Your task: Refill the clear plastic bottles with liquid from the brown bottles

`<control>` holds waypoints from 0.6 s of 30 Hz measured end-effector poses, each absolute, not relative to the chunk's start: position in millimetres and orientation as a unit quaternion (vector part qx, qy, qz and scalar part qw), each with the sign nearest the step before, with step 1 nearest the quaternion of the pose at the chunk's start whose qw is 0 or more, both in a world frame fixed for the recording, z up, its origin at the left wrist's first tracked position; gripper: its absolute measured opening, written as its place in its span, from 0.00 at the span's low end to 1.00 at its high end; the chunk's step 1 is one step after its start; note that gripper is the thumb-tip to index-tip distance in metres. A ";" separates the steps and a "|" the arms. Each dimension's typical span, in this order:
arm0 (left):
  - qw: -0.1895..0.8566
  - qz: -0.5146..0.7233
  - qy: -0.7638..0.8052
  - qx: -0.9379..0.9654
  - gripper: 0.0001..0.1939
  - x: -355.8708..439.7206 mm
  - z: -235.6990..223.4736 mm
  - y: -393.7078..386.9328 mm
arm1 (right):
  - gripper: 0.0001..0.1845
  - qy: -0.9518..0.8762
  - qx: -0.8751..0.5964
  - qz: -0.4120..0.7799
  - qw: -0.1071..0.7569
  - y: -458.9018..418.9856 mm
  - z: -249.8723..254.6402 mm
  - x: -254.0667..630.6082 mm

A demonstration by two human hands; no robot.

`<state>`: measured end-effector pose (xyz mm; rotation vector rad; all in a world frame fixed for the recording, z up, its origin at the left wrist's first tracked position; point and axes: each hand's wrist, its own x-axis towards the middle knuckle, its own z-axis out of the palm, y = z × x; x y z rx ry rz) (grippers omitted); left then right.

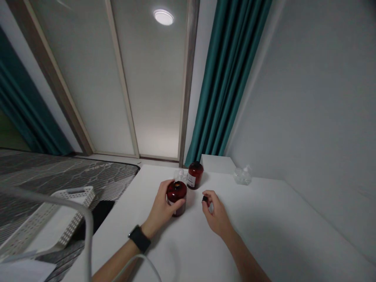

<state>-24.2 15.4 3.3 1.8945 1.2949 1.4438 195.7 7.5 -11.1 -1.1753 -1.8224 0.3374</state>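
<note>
My left hand (163, 203) is wrapped around a reddish-brown bottle (177, 191) standing on the white table (194, 250). The bottle's mouth is uncovered, and its label is mostly hidden behind my fingers. Just to the right, my right hand (216, 213) pinches a small black cap (205, 199) between thumb and fingers, apart from the bottle. Behind them stands a second reddish-brown bottle (195, 175) with a dark top and a white label. Small clear containers (180, 175) sit beside that bottle, partly hidden.
A white box (219, 163) stands at the table's back, with another clear container (243, 176) to its right. On the left, lower down, is a white perforated basket (44, 219). A pale cable (88, 235) crosses the left foreground. A wall borders the right side.
</note>
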 end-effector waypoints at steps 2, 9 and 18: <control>0.207 0.526 0.475 0.674 0.31 -25.7 1.3 19.2 | 0.09 -0.737 -0.498 0.129 0.439 16.2 -20.4 201.6; 0.259 0.539 0.492 0.633 0.44 -31.8 -8.7 27.8 | 0.04 -0.725 -0.549 0.089 0.406 37.7 -44.4 219.4; -0.031 0.525 0.469 0.709 0.47 -38.4 -11.7 23.3 | 0.04 -0.732 -0.557 0.063 0.388 41.0 -51.6 221.6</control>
